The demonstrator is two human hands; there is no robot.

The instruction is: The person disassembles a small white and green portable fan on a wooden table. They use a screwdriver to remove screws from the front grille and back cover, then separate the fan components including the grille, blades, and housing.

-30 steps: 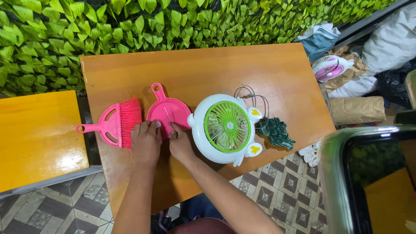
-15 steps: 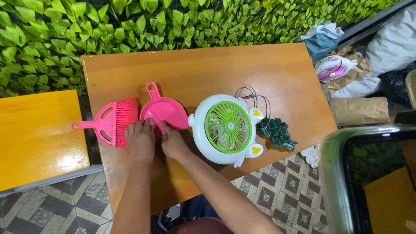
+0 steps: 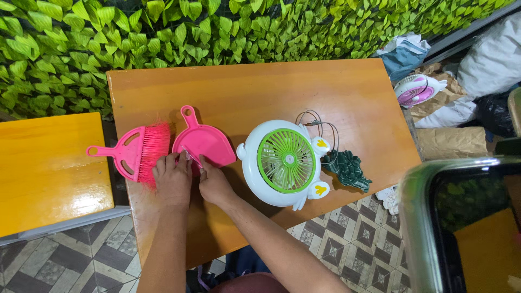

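A pink brush point(image 3: 135, 151) lies just left of the left hand point(image 3: 173, 182). A small clear strip point(image 3: 192, 157) is pinched between both hands' fingers point(image 3: 187, 163) over the pink dustpan point(image 3: 205, 142); right hand point(image 3: 214, 184). Fan point(image 3: 283, 161) lies untouched, rightward on the counter point(image 3: 260, 92).

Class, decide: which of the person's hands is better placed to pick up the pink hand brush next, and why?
Probably the left hand: it lies against the bristles of the pink plastic hand brush. The right hand rests at the pink plastic dustpan, farther away.
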